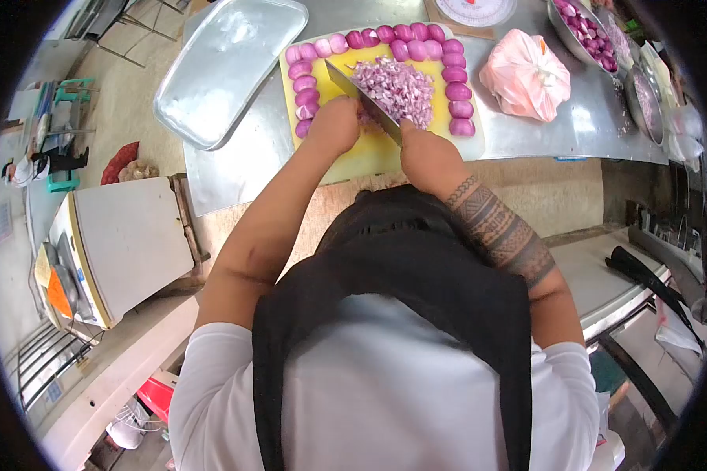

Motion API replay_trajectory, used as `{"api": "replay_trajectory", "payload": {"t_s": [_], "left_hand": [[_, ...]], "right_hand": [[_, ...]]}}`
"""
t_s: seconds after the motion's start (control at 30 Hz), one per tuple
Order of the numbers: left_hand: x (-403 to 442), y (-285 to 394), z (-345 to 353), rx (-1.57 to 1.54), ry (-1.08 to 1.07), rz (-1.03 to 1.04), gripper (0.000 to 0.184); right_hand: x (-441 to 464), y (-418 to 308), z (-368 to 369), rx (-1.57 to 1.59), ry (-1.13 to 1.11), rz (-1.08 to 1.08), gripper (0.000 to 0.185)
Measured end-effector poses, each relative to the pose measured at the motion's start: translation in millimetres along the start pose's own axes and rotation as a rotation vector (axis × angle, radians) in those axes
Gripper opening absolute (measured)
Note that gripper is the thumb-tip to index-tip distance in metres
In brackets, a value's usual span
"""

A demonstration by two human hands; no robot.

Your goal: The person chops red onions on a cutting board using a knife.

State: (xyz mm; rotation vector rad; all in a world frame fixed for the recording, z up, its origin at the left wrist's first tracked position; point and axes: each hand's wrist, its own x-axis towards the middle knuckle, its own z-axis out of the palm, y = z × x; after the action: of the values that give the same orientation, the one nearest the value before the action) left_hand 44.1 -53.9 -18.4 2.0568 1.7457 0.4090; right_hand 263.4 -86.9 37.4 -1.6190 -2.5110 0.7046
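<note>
My right hand (pixel 430 159) is wrapped around the handle end of a large knife (pixel 341 79), whose blade slants up and left across the cutting board (pixel 373 162). Close beside the blade on its left, my left hand (pixel 336 127) is closed with its fingers curled. Whatever lies under those fingers is hidden from me. Just beyond the blade is a heap of chopped red onion (pixel 401 88). Peeled red onion halves (pixel 455 74) line the left, far and right sides of the board, which has a yellow middle.
A metal tray (pixel 224 74) lies left of the board on the steel table (pixel 518 143). To the right sit a tied pink plastic bag (pixel 525 76), a bowl of red onions (pixel 585 35) and a dial scale (pixel 475 9). At far left, a person (pixel 35 168) is visible.
</note>
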Motion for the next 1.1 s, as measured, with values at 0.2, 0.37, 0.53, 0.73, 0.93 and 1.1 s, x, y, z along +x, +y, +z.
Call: {"api": "replay_trajectory", "payload": {"t_s": [0.2,0.37,0.53,0.73,0.93,1.1], "left_hand": [[-6,1,-10,-0.009,0.030,-0.026,0.020],[-7,1,-14,0.011,-0.028,-0.027,0.025],[-12,-10,-16,0.013,-0.124,0.065,0.023],[-28,-28,-68,-0.234,0.262,-0.049,0.022],[-21,-17,-117,-0.164,0.332,-0.109,0.024],[16,14,-103,-0.181,0.305,0.017,0.027]], "right_hand": [[-13,-22,-43,-0.041,-0.059,0.032,0.023],[-21,-17,-21,-0.020,-0.026,0.004,0.025],[-7,-15,-6,-0.005,-0.026,0.042,0.023],[-47,-18,-44,0.024,-0.062,0.067,0.022],[-51,20,4,0.187,-0.080,-0.012,0.023],[-16,44,-13,0.128,-0.045,-0.015,0.024]]}}
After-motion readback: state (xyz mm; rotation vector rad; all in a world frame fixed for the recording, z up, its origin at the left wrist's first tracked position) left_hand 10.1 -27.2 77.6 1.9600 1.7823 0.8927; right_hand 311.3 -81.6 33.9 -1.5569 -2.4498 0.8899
